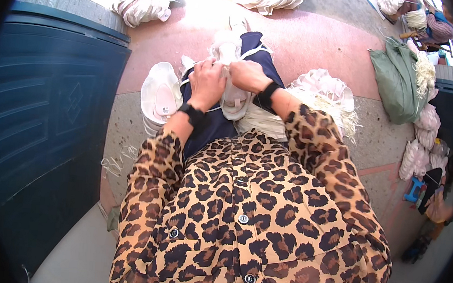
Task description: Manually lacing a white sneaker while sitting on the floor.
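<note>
A white shoe upper [233, 108] lies lengthwise over my lap, its pale inner side partly showing. My left hand [208, 83] is closed on its left edge, fingers curled over the middle. From the right, my right hand [249, 76] meets it there with fingers pinched together; what they grip, perhaps a thin lace, is hidden. White cord [255, 51] loops over my dark blue trousers [259, 41] just beyond. Left of my left hand stands a stack of white shoe uppers [161, 90], nested together. Both wrists wear black bands.
A heap of pale laces and white pieces [324, 96] lies right of my legs. White bundles [145, 6] sit farther off on the floor. A green sack [399, 81] stands at right, a dark blue door [58, 94] at left. Another person [438, 28] sits far right.
</note>
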Demonstrator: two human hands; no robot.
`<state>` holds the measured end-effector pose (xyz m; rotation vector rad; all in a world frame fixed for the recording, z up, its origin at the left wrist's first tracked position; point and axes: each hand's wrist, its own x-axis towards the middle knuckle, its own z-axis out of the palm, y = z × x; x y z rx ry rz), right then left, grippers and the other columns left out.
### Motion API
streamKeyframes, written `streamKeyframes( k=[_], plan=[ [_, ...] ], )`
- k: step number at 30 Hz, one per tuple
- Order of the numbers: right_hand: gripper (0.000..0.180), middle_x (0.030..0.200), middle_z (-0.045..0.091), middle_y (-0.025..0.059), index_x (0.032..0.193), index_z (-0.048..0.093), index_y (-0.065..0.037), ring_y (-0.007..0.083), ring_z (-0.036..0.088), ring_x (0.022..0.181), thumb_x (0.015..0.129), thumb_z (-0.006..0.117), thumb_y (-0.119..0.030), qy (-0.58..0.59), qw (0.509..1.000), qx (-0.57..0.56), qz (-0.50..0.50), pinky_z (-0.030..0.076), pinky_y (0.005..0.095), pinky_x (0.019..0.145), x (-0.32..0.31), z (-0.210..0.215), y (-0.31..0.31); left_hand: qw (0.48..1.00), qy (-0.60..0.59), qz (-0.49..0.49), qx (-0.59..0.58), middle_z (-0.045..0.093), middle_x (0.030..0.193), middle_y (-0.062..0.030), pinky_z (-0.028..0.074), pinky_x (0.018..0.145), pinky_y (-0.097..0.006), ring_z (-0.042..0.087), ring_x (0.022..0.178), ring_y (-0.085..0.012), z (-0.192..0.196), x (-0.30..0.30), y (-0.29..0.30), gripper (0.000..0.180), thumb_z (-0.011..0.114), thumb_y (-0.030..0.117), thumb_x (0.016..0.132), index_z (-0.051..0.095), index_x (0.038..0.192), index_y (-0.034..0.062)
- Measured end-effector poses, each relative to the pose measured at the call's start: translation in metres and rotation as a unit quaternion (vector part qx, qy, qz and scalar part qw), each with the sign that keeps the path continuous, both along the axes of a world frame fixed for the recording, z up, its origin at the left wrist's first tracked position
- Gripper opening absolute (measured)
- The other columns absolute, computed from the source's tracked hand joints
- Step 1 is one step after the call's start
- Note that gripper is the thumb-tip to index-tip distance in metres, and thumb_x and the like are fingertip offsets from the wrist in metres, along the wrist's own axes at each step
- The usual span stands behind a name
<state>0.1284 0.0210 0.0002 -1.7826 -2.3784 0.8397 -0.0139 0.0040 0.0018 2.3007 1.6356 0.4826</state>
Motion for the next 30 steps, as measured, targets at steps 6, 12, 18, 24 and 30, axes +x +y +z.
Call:
streamKeyframes(
  k=[6, 12, 18, 24, 30],
  plan=[
    [0.017, 0.070, 0.060, 0.0105, 0.086, 0.059, -0.006, 0.0221, 0.059, 0.065, 0.082, 0.050, -0.020, 0.205, 0.971, -0.113, 0.041, 0.045, 0.0359, 0.061, 0.063, 0.030, -0.045, 0.978, -0.046, -0.197, 0.051, 0.059, 0.088, -0.0055, 0.040, 0.074, -0.036, 0.050, 0.090, -0.0259, 0.024, 0.003, -0.016, 0.014, 0.064, 0.018, 0.070, 0.064, 0.081, 0.0100],
    [0.022, 0.079, 0.061, 0.0035, 0.094, 0.060, 0.000, 0.0090, 0.055, 0.071, 0.087, 0.051, -0.019, 0.582, 0.747, -0.181, -0.266, 0.045, 0.0241, 0.066, 0.070, 0.023, -0.047, 0.908, -0.327, -0.250, -0.081, 0.057, 0.061, -0.0058, 0.042, 0.055, -0.027, 0.052, 0.057, -0.0162, 0.078, 0.050, -0.029, 0.011, 0.062, 0.012, 0.077, 0.063, 0.076, 0.0014],
    [0.027, 0.089, 0.061, 0.0013, 0.101, 0.060, 0.001, 0.0051, 0.051, 0.081, 0.087, 0.054, -0.021, 0.601, 0.749, -0.144, -0.240, 0.042, 0.0197, 0.073, 0.044, 0.037, -0.041, 0.901, -0.355, 0.058, -0.241, 0.060, 0.065, -0.0052, 0.040, 0.052, -0.022, 0.050, 0.057, -0.0052, 0.066, 0.032, -0.010, 0.022, 0.058, 0.017, 0.082, 0.063, 0.087, -0.0045],
    [0.029, 0.091, 0.061, 0.0025, 0.104, 0.060, 0.002, 0.0045, 0.050, 0.082, 0.087, 0.054, -0.020, 0.589, 0.761, -0.144, -0.231, 0.042, 0.0192, 0.072, 0.030, 0.044, -0.037, 0.909, -0.350, 0.067, -0.217, 0.061, 0.063, -0.0095, 0.041, 0.051, -0.025, 0.052, 0.055, -0.0077, 0.064, 0.027, -0.013, 0.024, 0.057, 0.018, 0.082, 0.063, 0.088, -0.0045],
    [0.025, 0.084, 0.062, 0.0022, 0.097, 0.062, 0.002, 0.0050, 0.051, 0.077, 0.086, 0.055, -0.019, 0.559, 0.794, -0.094, -0.220, 0.042, 0.0196, 0.069, 0.030, 0.038, -0.033, 0.889, -0.363, 0.039, -0.276, 0.063, 0.070, -0.0107, 0.043, 0.056, -0.025, 0.054, 0.061, -0.0087, 0.063, 0.019, -0.003, 0.023, 0.055, 0.016, 0.083, 0.063, 0.089, -0.0042]
  ],
)
